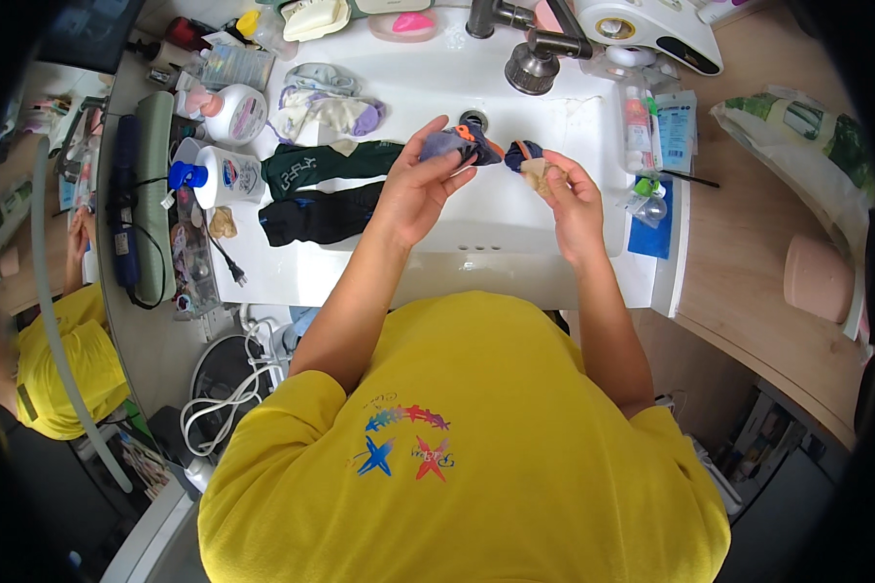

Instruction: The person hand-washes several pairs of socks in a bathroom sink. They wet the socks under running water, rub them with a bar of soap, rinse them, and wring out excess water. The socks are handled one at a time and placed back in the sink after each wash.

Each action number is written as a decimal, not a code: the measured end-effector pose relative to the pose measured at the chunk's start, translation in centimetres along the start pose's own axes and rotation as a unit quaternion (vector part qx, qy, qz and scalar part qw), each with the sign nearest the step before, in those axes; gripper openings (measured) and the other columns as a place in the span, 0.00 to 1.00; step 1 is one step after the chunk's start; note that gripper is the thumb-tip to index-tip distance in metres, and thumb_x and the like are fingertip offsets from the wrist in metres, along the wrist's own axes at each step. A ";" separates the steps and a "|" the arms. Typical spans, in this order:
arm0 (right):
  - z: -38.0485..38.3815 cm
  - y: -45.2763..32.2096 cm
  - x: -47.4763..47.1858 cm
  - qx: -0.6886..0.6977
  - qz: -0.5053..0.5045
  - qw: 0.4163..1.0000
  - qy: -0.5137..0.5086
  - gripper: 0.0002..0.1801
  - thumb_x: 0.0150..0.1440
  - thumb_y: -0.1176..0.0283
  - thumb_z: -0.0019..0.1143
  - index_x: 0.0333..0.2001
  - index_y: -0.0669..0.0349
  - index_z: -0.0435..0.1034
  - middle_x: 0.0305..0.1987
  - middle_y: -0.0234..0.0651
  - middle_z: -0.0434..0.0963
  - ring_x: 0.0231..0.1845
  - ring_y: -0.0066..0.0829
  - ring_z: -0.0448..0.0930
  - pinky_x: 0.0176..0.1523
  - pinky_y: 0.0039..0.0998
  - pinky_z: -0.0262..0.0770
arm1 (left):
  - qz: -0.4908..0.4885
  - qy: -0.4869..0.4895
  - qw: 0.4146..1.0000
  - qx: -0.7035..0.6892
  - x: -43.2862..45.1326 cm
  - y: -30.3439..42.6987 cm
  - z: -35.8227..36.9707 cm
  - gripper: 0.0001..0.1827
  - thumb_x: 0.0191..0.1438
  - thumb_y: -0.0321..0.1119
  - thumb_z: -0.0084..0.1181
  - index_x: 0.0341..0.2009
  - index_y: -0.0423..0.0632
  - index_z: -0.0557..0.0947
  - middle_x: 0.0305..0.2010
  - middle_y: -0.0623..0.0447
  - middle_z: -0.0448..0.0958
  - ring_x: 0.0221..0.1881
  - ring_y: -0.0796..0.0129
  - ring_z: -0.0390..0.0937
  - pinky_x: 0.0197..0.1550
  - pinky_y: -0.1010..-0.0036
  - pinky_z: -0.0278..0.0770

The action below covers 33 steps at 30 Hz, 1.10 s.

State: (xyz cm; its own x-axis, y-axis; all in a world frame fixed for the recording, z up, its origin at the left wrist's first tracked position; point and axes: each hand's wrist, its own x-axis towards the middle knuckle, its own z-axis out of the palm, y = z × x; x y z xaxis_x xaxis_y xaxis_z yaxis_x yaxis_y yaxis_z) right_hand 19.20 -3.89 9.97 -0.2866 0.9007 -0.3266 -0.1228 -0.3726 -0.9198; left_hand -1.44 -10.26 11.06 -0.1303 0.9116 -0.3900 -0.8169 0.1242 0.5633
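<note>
Over the white sink [452,211], my left hand [426,182] holds a bunched dark blue-grey sock [461,144] with an orange pattern. My right hand [572,200], a little to the right, pinches a beige cloth piece [536,175] with a small navy cloth part [523,153] with an orange stripe at its upper left; whether these are joined I cannot tell. Left of my hands lie a dark green sock [328,166] and a black sock [317,215], side by side. Farther back lie a white and purple sock [324,113] and a light grey-blue one [324,76].
A dark faucet [532,65] rises over the drain [474,120]. Pump bottles [230,175], a small beige bundle [223,222] and a plug [235,271] are at the left. Tubes [636,131] and a small clear bottle [652,208] stand on the right rim.
</note>
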 end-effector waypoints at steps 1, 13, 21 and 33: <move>0.2 0.2 0.0 -0.026 -0.007 1.000 -0.001 0.15 0.60 0.70 0.47 0.48 0.68 0.67 0.43 0.36 0.76 0.46 0.24 0.74 0.53 0.25 0.67 | 0.018 0.002 0.999 0.047 0.1 -0.2 0.2 0.18 0.59 0.29 0.45 0.54 0.45 0.68 0.49 0.46 0.71 0.47 0.58 0.73 0.52 0.65 0.73; 2.5 2.1 -0.6 -0.076 -0.094 0.991 0.056 0.11 0.57 0.73 0.54 0.43 0.64 0.69 0.46 0.34 0.72 0.45 0.21 0.73 0.45 0.22 0.70 | -0.118 0.113 0.985 -0.063 1.8 -1.1 -0.3 0.22 0.63 0.47 0.36 0.50 0.41 0.66 0.47 0.42 0.73 0.47 0.49 0.75 0.47 0.59 0.76; 4.2 2.0 -0.8 -0.091 -0.225 0.967 0.082 0.10 0.53 0.79 0.56 0.40 0.66 0.68 0.44 0.35 0.67 0.48 0.25 0.74 0.42 0.23 0.75 | -0.105 0.081 0.985 -0.110 1.7 -1.3 0.9 0.32 0.63 0.54 0.21 0.56 0.36 0.58 0.54 0.38 0.69 0.56 0.43 0.67 0.58 0.50 0.66; 3.5 0.1 0.9 -0.092 -0.089 0.992 0.021 0.10 0.56 0.69 0.57 0.39 0.64 0.70 0.37 0.33 0.77 0.37 0.19 0.75 0.41 0.19 0.69 | -0.110 -0.016 0.982 -0.150 0.3 -0.4 1.8 0.34 0.63 0.55 0.17 0.54 0.37 0.63 0.53 0.42 0.71 0.52 0.43 0.70 0.58 0.50 0.64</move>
State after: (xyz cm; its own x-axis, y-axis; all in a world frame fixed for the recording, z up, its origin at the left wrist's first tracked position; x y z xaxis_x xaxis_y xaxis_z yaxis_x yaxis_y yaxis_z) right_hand 15.65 -3.92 10.33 -0.2361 0.9584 -0.1601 0.0078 -0.1629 -0.9866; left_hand -0.10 -9.33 12.00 0.0821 0.8876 -0.4532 -0.9527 0.2034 0.2257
